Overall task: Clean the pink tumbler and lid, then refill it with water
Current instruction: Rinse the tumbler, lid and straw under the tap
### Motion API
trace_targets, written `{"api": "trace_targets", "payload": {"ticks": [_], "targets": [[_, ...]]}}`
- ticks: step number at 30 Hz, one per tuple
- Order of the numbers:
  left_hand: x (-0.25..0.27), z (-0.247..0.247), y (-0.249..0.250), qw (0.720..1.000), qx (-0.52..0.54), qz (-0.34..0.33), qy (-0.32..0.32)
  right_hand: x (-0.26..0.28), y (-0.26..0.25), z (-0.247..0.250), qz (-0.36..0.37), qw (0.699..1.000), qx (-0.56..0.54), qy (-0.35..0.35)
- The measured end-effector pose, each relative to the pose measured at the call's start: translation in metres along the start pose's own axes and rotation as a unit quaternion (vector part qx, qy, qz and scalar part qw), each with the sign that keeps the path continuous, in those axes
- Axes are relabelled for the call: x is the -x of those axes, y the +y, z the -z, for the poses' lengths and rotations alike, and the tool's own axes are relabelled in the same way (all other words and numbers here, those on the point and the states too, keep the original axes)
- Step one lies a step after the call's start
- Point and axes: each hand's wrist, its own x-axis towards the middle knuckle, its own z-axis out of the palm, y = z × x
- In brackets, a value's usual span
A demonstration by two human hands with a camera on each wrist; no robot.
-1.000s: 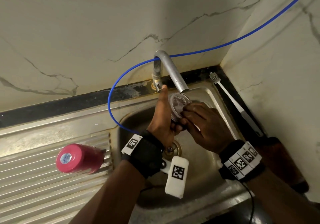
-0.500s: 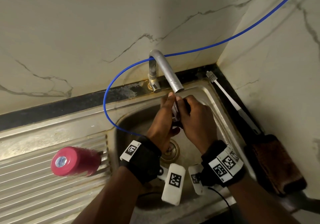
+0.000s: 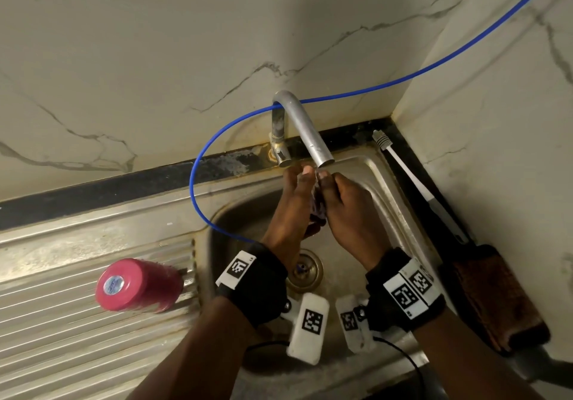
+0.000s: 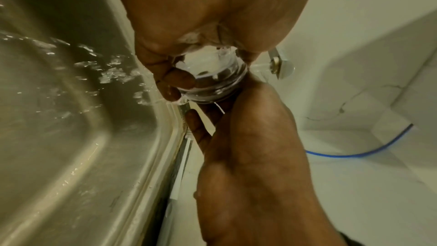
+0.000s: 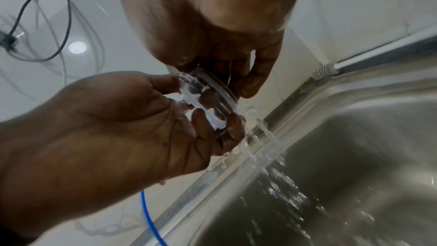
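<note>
Two hands hold the clear lid (image 5: 208, 100) under the tap (image 3: 310, 133), over the steel sink (image 3: 376, 189)
The left hand (image 3: 290, 210) and the right hand (image 3: 347, 210) face each other just below the spout, fingers (image 5: 257, 74) curled round the threaded transparent lid's rim, thumb pressed to its edge; water runs off it and splashes into the basin. The pink tumbler (image 3: 138, 285) lies on its side on the ribbed draining surface (image 3: 62, 337) left of the sink, well apart from the hands. A blue hose (image 3: 198, 167) loops behind the tap; a white bottle brush (image 3: 403, 167) lies along the right rim
</note>
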Motion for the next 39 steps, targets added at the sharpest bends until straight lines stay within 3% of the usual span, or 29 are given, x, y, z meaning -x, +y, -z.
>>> {"api": "trace_targets", "payload": {"ticks": [4,9,12,18,21,23,27,30,33,39], "targets": [[0.0,0.004,0.003,0.999,0.008,-0.026,0.018,0.009,0.004,0.002,0.051,0.998,-0.026,-0.038],[-0.004,0.007,0.007,0.997,0.056,0.029,0.043,0.019,0.015,0.0,0.113,0.993,-0.018,-0.032],[-0.002,0.001,0.005,0.999,0.034,0.021,0.028,0.02,0.012,-0.002,0.071,0.997,-0.031,-0.009],[-0.004,-0.004,-0.016,0.991,-0.027,-0.134,-0.007,0.004,-0.002,0.0,-0.071,0.992,-0.099,0.023],[-0.007,-0.001,-0.022,0.987,-0.027,-0.159,-0.007,0.0,-0.004,-0.002,-0.109,0.984,-0.138,0.007],[-0.01,0.002,-0.019,0.991,-0.014,-0.13,0.011,0.002,-0.004,-0.006,-0.086,0.987,-0.135,-0.007],[-0.01,0.007,0.0,1.0,0.004,0.018,0.009,0.009,0.003,-0.007,-0.003,0.994,-0.065,-0.083],[-0.01,0.008,0.01,0.999,0.0,0.05,0.005,0.011,0.005,-0.006,0.021,0.992,-0.064,-0.108],[-0.009,0.007,0.006,1.0,-0.014,0.001,0.001,0.01,0.001,-0.006,0.008,0.993,-0.09,-0.071],[-0.002,0.002,-0.018,0.992,-0.056,-0.107,-0.016,0.0,-0.014,-0.003,-0.124,0.98,-0.155,-0.018]]}}
